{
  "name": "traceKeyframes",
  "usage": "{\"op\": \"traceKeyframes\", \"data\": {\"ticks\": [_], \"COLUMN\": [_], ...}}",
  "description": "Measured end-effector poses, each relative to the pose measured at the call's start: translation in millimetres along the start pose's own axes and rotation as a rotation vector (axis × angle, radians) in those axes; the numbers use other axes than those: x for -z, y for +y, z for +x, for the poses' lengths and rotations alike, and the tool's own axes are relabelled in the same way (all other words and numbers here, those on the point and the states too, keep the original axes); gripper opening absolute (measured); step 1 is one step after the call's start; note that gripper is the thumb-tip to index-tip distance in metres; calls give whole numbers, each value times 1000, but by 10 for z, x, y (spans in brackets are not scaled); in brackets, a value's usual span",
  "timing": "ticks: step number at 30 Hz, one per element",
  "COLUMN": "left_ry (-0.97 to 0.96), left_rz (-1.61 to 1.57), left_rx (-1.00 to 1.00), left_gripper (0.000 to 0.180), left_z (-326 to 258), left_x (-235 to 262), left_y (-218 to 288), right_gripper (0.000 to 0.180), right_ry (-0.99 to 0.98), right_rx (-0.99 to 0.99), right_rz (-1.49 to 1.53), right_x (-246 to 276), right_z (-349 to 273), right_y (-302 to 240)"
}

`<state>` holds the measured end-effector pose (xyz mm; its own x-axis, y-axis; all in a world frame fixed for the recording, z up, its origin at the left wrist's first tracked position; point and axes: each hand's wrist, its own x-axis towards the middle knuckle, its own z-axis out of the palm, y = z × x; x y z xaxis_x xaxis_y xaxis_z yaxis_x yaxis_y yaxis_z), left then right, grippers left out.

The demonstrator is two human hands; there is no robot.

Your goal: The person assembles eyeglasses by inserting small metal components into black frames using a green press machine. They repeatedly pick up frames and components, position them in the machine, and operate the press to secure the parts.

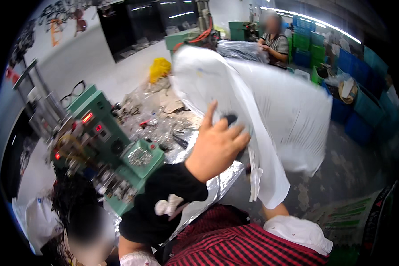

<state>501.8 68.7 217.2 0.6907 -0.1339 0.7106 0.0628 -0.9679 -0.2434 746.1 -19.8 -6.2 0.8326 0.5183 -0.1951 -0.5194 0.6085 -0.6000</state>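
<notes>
A large white plastic bag [288,102], faintly printed and creased, is spread out in the air in front of me. Over its left part is my left hand [219,144], index finger stretched out and the others apart and loosely bent. A small black thing [229,119] shows at those fingertips; whether the hand touches it or the bag I cannot tell. My right hand is behind the bag's lower end; only its wrist [275,212] shows, so its fingers are hidden. A black sleeve cover with a white bow [166,206] is on my left forearm.
To the left stands a green bench machine [97,117] with red displays and a tray of small metal parts [139,156]. Loose clear bags [162,119] and a yellow bag [159,69] litter the worktable. Another person [275,42] works at the back, near stacked blue crates [352,64].
</notes>
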Motion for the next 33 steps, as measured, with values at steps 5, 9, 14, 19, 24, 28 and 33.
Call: {"op": "traceKeyframes", "data": {"ticks": [5, 9, 14, 19, 24, 28, 33], "left_ry": [-355, -676, -914, -700, -1065, -1157, -737], "left_rz": [-182, -227, -362, -453, -746, -679, -731], "left_rx": [-18, -71, -108, -84, 171, -101, 357], "left_gripper": [19, 10, 10, 16, 24, 26, 23], "left_z": [-555, -1111, -1328, -1283, -1333, -1353, -1233], "left_x": [-1540, -2415, -2965, -3366, -3115, -2625, -2660], "left_y": [-116, -23, 546, 741, 601, 539, 311], "right_gripper": [22, 21, 27, 41, 90, 77, 87], "right_ry": [524, 903, 888, -468, -766, -1316, -1195], "right_rx": [-417, -727, 143, 95, -314, -594, -580], "right_rz": [-95, -375, -801, -1222, -1901, -1739, -1517], "right_x": [2269, 3524, 2895, 966, 199, 347, 594], "right_z": [181, 35, 595, 661, 817, 700, 397], "right_y": [916, 894, -15, 112, 707, 599, 400]}}
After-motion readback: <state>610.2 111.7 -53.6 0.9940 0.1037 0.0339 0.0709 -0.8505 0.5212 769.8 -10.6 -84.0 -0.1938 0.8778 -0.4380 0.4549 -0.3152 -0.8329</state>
